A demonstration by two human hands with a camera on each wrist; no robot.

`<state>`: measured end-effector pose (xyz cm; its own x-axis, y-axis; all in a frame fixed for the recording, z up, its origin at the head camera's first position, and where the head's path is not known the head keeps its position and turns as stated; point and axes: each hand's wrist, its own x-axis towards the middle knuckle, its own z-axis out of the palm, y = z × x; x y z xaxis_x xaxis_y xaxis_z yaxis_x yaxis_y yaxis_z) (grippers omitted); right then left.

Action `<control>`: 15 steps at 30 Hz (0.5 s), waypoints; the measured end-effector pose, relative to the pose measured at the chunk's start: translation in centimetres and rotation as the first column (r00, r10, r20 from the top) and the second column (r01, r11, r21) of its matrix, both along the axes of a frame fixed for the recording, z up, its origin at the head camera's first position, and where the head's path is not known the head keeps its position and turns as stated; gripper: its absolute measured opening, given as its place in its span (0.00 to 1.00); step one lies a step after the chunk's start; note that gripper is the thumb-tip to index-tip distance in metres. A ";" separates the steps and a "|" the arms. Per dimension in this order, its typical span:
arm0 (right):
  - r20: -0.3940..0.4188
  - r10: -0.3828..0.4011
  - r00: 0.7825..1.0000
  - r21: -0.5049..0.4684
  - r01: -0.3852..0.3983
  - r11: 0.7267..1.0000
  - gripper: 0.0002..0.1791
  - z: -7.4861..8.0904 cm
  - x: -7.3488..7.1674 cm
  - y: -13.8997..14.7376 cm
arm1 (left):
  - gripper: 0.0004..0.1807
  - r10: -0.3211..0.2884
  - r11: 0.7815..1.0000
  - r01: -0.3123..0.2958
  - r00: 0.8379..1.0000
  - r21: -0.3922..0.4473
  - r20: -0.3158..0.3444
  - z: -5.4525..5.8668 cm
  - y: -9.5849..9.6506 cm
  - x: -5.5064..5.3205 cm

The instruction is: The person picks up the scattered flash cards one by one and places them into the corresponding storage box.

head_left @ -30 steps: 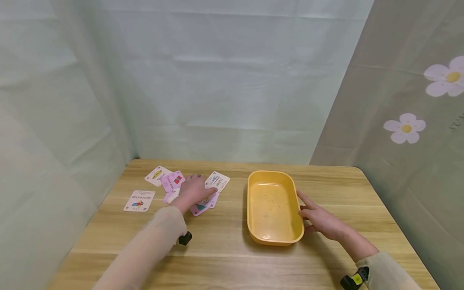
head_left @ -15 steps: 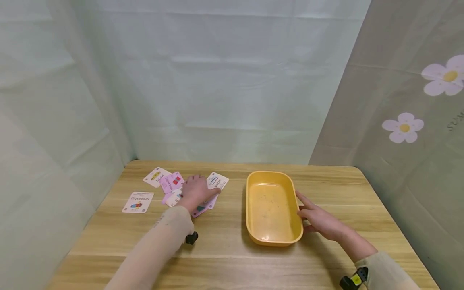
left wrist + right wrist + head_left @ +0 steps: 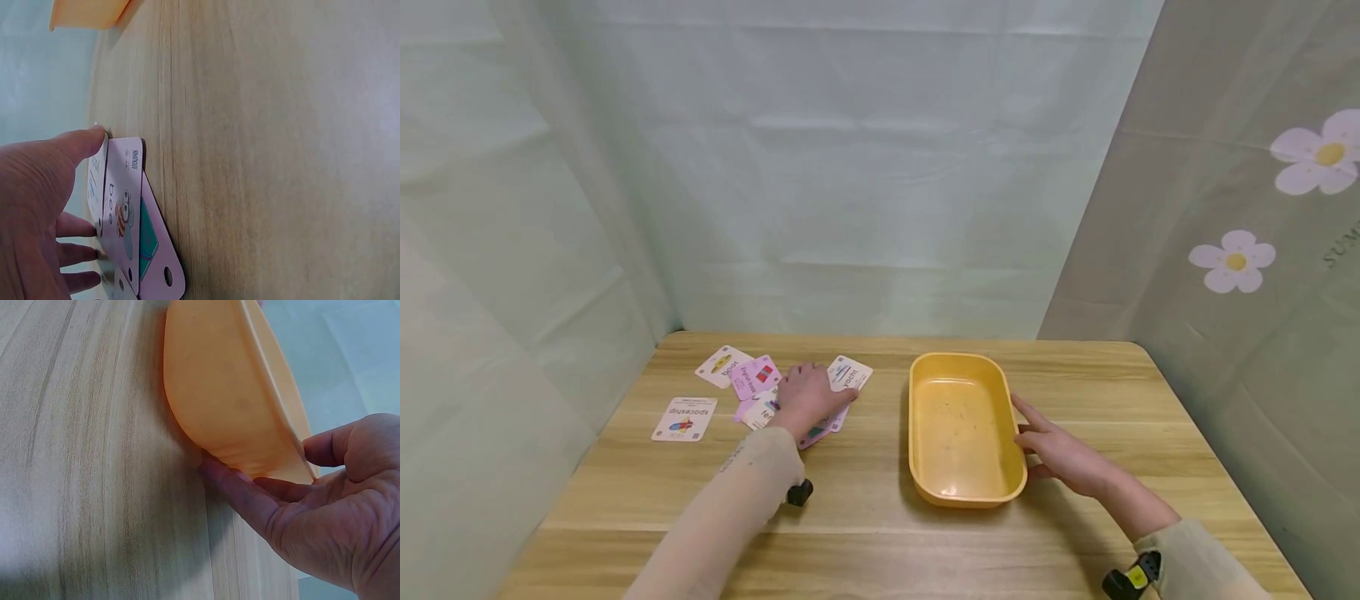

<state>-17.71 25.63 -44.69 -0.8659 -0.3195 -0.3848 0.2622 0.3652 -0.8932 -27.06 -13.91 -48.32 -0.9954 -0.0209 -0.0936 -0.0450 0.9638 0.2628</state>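
My left hand (image 3: 807,396) lies over a loose pile of printed cards at the left of the table. In the left wrist view its thumb touches the edge of the white yacht card (image 3: 95,178), and its other fingertips rest on the cards. Beside them are a pink bee card (image 3: 122,206) and another pink card (image 3: 164,262), partly covered. With its fingers at the rim and outer wall, my right hand (image 3: 1067,458) holds the right side of a yellow plastic tray (image 3: 966,502); the tray holds nothing.
A spaceship card (image 3: 685,419) lies apart at the left. The boat card (image 3: 724,367) and a pink card with a red book (image 3: 756,377) overlap behind the left hand. Pale cloth (image 3: 865,192) hangs behind the wooden table (image 3: 880,558).
The left hand has shifted slightly right over the cards, uncovering more of the white card near its wrist. The right hand and tray stay in place.
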 end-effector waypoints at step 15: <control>0.000 0.000 1.000 -0.006 0.000 1.000 0.42 -0.1 -0.1 0.1 | 0.48 0.045 0.998 -0.045 0.999 0.037 0.015 -0.5 0.5 -0.2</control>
<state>-17.78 25.70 -44.78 -0.8659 -0.3215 -0.3831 0.2624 0.3601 -0.8952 -27.23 -13.41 -48.81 -0.9921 -0.0621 -0.1092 -0.0922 0.9503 0.2972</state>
